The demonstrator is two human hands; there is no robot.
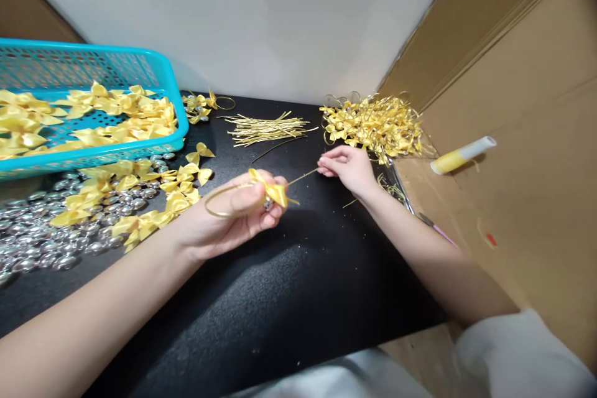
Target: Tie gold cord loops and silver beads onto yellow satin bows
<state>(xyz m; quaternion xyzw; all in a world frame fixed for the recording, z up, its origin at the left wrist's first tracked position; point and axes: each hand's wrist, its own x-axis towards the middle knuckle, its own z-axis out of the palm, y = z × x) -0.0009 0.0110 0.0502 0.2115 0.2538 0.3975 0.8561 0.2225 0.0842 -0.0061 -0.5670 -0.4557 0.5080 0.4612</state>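
Pinched in my left hand (242, 211) is a yellow ribbon bow (276, 193) with a small silver bead under it. A gold cord (219, 212) curves in a loop on the near side of that hand and runs out from the bow. To the right, my right hand (347, 168) is closed on the cord's straight end, which looks stretched between the two hands. Both hands are above the black table (280, 298). Beyond them lies a bundle of cut gold cords (268, 129).
A turquoise basket (180, 109) of yellow bows stands at the left. Silver beads (41, 230) and loose bows (177, 202) spread before it. Looped bow pieces (373, 124) are heaped at the back right. A cardboard wall (522, 74) with a yellow-white tube (461, 155) borders the right side.
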